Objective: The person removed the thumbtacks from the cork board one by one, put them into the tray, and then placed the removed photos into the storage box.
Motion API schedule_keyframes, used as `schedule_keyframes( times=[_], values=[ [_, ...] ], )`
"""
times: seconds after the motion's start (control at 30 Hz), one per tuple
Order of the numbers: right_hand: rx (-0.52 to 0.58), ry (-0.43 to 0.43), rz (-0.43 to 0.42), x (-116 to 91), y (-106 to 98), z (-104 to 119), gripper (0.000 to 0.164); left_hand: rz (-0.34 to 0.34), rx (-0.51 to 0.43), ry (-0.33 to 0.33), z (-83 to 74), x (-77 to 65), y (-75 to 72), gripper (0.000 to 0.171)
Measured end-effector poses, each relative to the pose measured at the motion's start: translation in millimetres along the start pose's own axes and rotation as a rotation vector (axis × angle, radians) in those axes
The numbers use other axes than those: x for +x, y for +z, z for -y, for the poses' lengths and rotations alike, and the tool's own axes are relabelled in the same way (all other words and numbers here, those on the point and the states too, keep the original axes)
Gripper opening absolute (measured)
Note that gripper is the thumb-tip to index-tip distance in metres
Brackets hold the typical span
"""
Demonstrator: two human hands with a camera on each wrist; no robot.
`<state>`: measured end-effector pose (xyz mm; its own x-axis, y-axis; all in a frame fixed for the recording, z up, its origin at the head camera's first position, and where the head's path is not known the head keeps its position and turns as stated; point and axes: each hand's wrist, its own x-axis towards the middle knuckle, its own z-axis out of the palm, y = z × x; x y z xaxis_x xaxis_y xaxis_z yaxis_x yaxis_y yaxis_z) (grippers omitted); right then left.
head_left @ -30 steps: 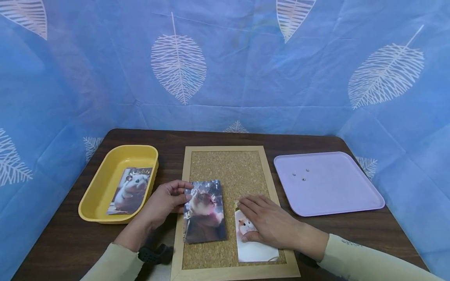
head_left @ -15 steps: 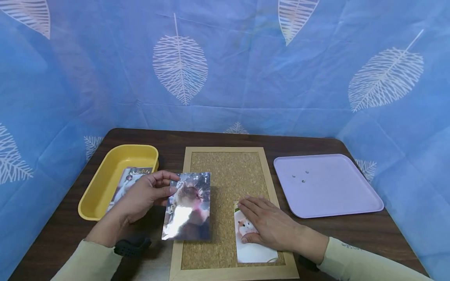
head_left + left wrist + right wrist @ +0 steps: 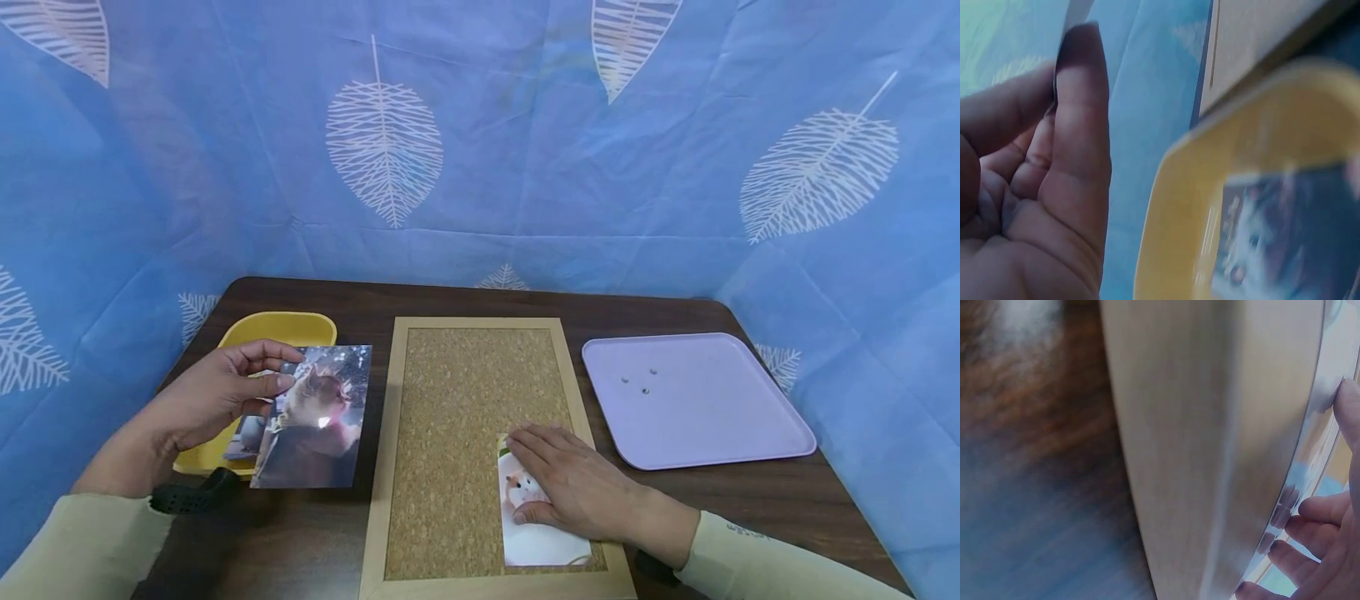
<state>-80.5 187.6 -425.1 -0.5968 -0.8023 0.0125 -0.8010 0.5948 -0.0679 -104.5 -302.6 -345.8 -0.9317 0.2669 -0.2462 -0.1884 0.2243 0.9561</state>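
Note:
My left hand [image 3: 198, 400] pinches a glossy photo [image 3: 322, 425] of a furry animal by its left edge, thumb against fingers, over the right side of a yellow tub [image 3: 300, 329]. The left wrist view shows the tub's wall [image 3: 1175, 206] close by, with another photo [image 3: 1266, 237] of a white rodent lying inside. My right hand [image 3: 573, 479] lies flat on a white hamster photo [image 3: 540, 542] at the lower right of a wood-framed corkboard [image 3: 450, 400]. Its fingertips [image 3: 1319, 509] touch the glossy surface in the right wrist view. The hand covers part of that picture.
A lilac tray [image 3: 720, 417] lies right of the board, with several tiny metallic pieces [image 3: 646, 391] on it. Everything stands on a dark wooden table [image 3: 315, 533]. A blue leaf-patterned cloth [image 3: 525, 150] hangs behind.
The left hand has carried the glossy photo leftward off the corkboard, to the tub's right side. The right hand has stayed on the hamster photo.

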Motion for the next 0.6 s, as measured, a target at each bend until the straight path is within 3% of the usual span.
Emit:
schedule_keyframes(
  times=[0.2,0.37,0.6],
  values=[
    [-0.014,-0.001,-0.009,0,-1,1,0.084,-0.003,0.047,-0.005,0.1,-2.5,-35.1,0.025],
    [-0.017,0.002,-0.006,0,-1,1,0.085,-0.038,0.151,-0.008,0.9,-1.0,-61.6,0.027],
    [-0.023,-0.003,-0.006,0,0,2,0.085,-0.06,0.224,-0.081,3.6,4.8,-83.3,0.028]
  ],
)
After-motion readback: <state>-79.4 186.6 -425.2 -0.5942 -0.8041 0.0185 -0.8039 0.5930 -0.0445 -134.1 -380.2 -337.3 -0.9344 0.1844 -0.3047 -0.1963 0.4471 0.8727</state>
